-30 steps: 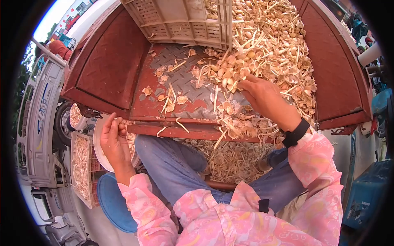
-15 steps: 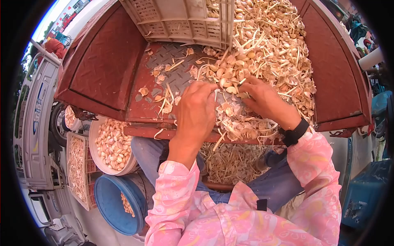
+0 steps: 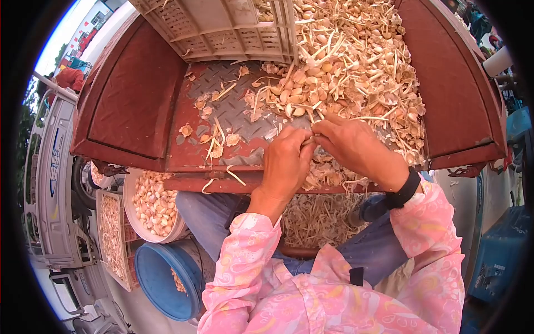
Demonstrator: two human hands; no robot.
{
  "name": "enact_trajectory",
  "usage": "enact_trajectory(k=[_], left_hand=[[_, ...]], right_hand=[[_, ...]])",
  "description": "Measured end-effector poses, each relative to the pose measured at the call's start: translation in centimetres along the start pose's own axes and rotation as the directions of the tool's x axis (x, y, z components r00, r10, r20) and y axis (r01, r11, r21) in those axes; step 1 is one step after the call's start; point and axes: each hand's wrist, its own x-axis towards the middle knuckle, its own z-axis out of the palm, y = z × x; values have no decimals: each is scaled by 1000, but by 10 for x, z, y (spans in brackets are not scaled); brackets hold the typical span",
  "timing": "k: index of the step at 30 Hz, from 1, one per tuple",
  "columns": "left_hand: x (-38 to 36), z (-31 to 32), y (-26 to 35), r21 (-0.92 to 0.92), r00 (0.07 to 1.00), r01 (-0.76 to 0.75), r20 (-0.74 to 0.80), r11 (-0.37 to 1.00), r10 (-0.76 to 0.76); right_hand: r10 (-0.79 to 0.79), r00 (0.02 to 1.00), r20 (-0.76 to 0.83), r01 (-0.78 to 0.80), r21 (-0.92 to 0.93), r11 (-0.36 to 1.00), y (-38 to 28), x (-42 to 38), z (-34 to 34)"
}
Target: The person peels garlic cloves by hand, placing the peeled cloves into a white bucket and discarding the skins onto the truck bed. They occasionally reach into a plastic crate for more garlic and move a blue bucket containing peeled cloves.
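My left hand (image 3: 285, 161) and my right hand (image 3: 361, 149) meet at the fingertips over the front of the red metal truck bed (image 3: 222, 181). Both are closed in a pinch on a small garlic clove (image 3: 309, 140), which the fingers mostly hide. Just beyond the fingertips, a pale garlic stem (image 3: 312, 116) points up. The heap of loose garlic cloves, stems and skins (image 3: 356, 67) spreads out in front of and to the right of my hands. Beneath my right hand lie papery skins (image 3: 328, 173).
A white plastic crate (image 3: 222, 30) stands tilted at the back left. Low on the left are a white bucket of cloves (image 3: 129, 195), a blue bucket (image 3: 153, 278) and a crate of garlic scraps (image 3: 114, 239). Stems and husks (image 3: 317, 220) pile between my legs. A grey truck (image 3: 55, 183) stands farther left.
My hands have come together; they were apart, the left beside a pale stem and the right at the heap's edge. A curved stem now lies on the bed's front edge. The view shifted slightly.
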Motion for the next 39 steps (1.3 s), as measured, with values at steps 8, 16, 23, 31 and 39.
enact_trajectory(k=[8, 16, 23, 31, 39], left_hand=[[-15, -2, 4, -327, 990, 127, -10, 936, -137], [-17, -17, 9, 11, 962, -265, -74, 964, 265], [-35, -30, 19, -424, 999, -29, -47, 905, 10], [-42, -38, 12, -906, 854, 395, 302, 152, -423], [-32, -28, 12, -832, 835, 476, 326, 286, -442]], right_hand=[[-85, 996, -16, 83, -92, 992, -11, -10, -4], [-72, 985, -156, 95, 143, 985, -21, -11, 3], [80, 993, -83, -56, 262, 963, -35, -4, -9], [146, 989, -14, -146, -213, 966, 17, 10, 3], [28, 997, 68, -18, -148, 989, 22, 15, 16]])
